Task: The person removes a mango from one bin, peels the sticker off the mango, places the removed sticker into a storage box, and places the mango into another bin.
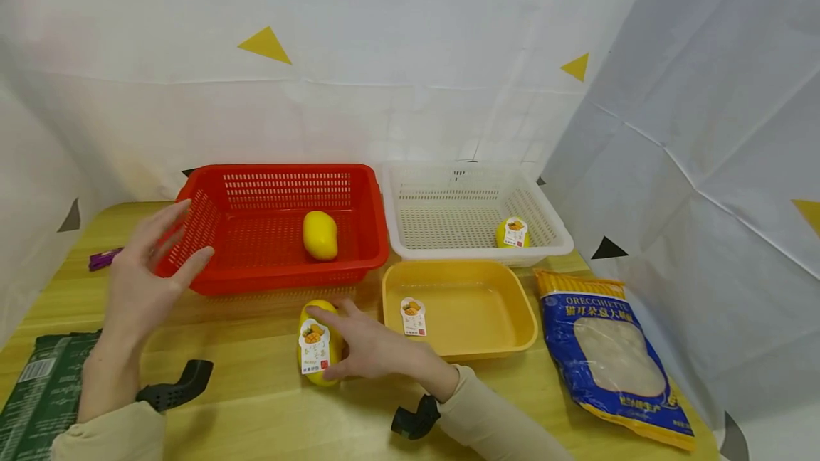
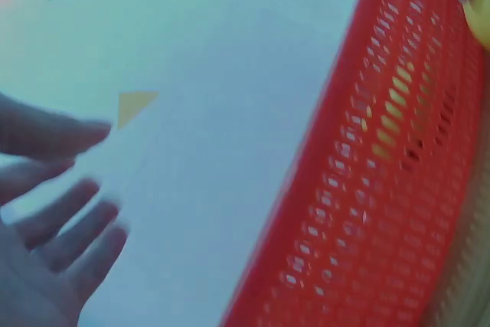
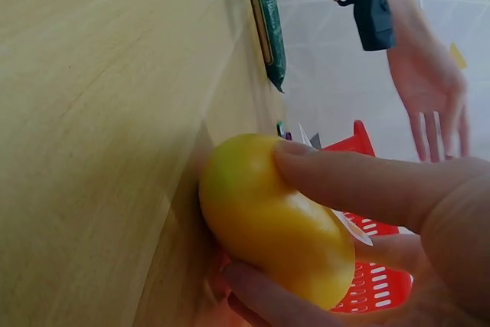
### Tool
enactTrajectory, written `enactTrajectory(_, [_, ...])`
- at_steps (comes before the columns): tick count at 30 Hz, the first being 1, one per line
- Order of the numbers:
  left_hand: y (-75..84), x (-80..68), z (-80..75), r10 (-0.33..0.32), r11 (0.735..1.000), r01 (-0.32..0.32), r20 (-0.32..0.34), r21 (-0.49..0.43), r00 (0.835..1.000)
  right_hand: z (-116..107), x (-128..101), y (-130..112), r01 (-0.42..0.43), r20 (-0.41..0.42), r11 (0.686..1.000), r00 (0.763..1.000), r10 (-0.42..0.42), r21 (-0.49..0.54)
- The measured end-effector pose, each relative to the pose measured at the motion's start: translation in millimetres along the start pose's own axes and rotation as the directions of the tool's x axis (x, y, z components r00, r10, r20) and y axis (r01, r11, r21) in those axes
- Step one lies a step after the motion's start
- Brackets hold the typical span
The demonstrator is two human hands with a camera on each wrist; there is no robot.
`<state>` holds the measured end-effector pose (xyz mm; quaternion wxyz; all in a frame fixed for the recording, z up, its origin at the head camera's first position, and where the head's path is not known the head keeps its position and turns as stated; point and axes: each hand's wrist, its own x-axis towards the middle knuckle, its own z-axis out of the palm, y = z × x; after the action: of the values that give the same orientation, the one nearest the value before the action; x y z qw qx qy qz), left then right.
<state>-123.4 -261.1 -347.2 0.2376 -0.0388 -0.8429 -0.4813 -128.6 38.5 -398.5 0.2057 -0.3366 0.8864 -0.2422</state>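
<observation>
red basket (image 1: 282, 226): one smooth mango (image 1: 319, 235) | right hand (image 1: 371, 347) grips labelled mango (image 1: 318, 343) | left hand (image 1: 144, 269) spread wide, empty

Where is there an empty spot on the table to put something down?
Bare wood lies between the green packet and the right hand, in front of the red plastic basket. It is crowded between the yellow plastic tray and the blue pasta bag.

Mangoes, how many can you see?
3. One mango lies in the red basket, one in the white basket, and one on the table, held by the right hand. None seems hidden.
</observation>
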Motion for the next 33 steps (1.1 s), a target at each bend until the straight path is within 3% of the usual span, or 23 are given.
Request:
enactTrajectory(2, [7.9,-1.4,4.1,0.096,0.994,-0.092,0.053,-0.062,0.994,1,0,0,-0.011,-0.007,1.0,1.0,0.011,-0.005])
enactTrajectory(4, [15.5,-2.8,8.8,0.178,0.979,-0.163,0.118,-0.122,0.977,1,1,1,-0.021,-0.014,1.0,1.0,0.021,-0.006])
enactTrajectory(7, [22.2,-4.0,15.7,0.252,0.958,-0.208,0.235,-0.195,0.939,3,2,1,-0.038,-0.025,0.999,0.999,0.038,-0.012])
enactTrajectory(9, [22.3,-4.4,21.1,0.277,0.949,-0.202,0.332,-0.244,0.902,3,2,1,-0.049,-0.028,0.999,0.998,0.049,-0.008])
enactTrajectory(11, [19.6,-4.7,26.7,0.278,0.948,-0.169,0.442,-0.27,0.853,3,2,1,-0.056,-0.03,0.998,0.998,0.056,-0.001])
enactTrajectory(13, [16.0,-5.5,32.1,0.25,0.959,-0.125,0.553,-0.254,0.794,3,2,0,-0.059,-0.031,0.998,0.998,0.059,0.003])
enactTrajectory(16, [10.2,-6.7,38.4,0.173,0.979,-0.039,0.707,-0.201,0.686,2,1,0,-0.062,-0.033,0.998,0.997,0.063,0.007])
enactTrajectory(18, [6.8,-7.8,41.5,0.123,0.987,0.009,0.774,-0.163,0.621,1,1,0,-0.065,-0.034,0.998,0.997,0.065,0.002])
enactTrajectory(20, [3.2,-8.6,44.2,0.086,0.989,0.05,0.816,-0.139,0.572,1,2,0,-0.067,-0.033,0.998,0.997,0.067,-0.007])
enactTrajectory(21, [1.3,-8.9,46.0,0.078,0.989,0.065,0.828,-0.136,0.556,0,2,-1,-0.067,-0.032,0.998,0.997,0.067,-0.012])
enactTrajectory(23, [-2.7,-9.3,49.1,0.062,0.99,0.075,0.84,-0.121,0.54,0,2,-1,-0.066,-0.034,0.998,0.997,0.065,-0.023])
enactTrajectory(28, [-14.3,-9.7,57.5,0.046,0.992,0.073,0.85,-0.099,0.524,1,1,-3,-0.062,-0.051,0.996,0.997,0.06,-0.058])
enactTrajectory(33, [-27.4,-10.2,66.0,0.077,0.983,0.105,0.857,-0.15,0.509,-1,0,-4,-0.069,-0.063,0.991,0.996,0.062,-0.115])
